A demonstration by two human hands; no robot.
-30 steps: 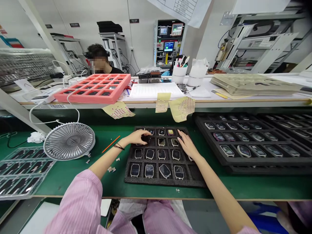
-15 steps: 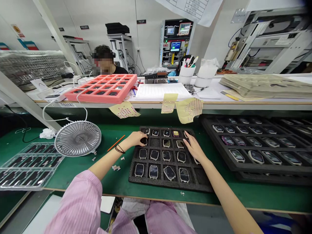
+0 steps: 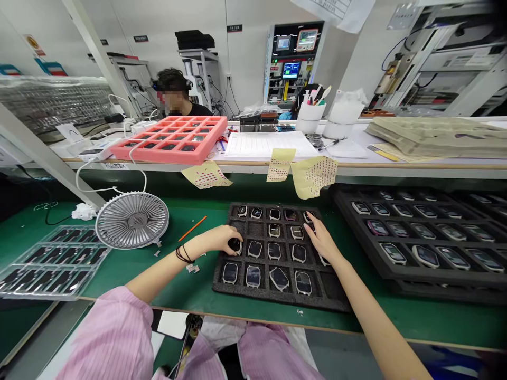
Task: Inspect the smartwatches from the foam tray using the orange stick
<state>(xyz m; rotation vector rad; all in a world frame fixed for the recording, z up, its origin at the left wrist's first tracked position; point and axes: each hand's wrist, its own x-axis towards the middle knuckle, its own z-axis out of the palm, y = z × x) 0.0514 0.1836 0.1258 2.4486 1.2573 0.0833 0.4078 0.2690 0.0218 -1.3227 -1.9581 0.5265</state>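
Observation:
A black foam tray (image 3: 253, 295) of smartwatches lies on the green bench in front of me. My left hand (image 3: 222, 240) is closed around a dark-faced smartwatch (image 3: 234, 245) at the tray's left side, in the third row from the front's far end; fingers partly cover it. Over the tray's right edge lies my right hand (image 3: 322, 238), fingers stretched out and apart. Its fingertips touch the area of the far right corner watch (image 3: 308, 217). A second-row pocket near my left hand holds no watch. Other watches, such as a tilted one (image 3: 279, 278), sit in their pockets.
Stacked black trays of watches (image 3: 420, 264) stand on the right. To the left are a grey fan (image 3: 132, 220), an orange stick (image 3: 192, 228) and a clear blister tray (image 3: 51, 261). A pink foam tray (image 3: 202, 153) sits on the shelf; a person (image 3: 178, 95) is behind it.
My left hand has moved one row nearer to me along the tray's left side. My right hand stays at the right edge. The view has shifted slightly.

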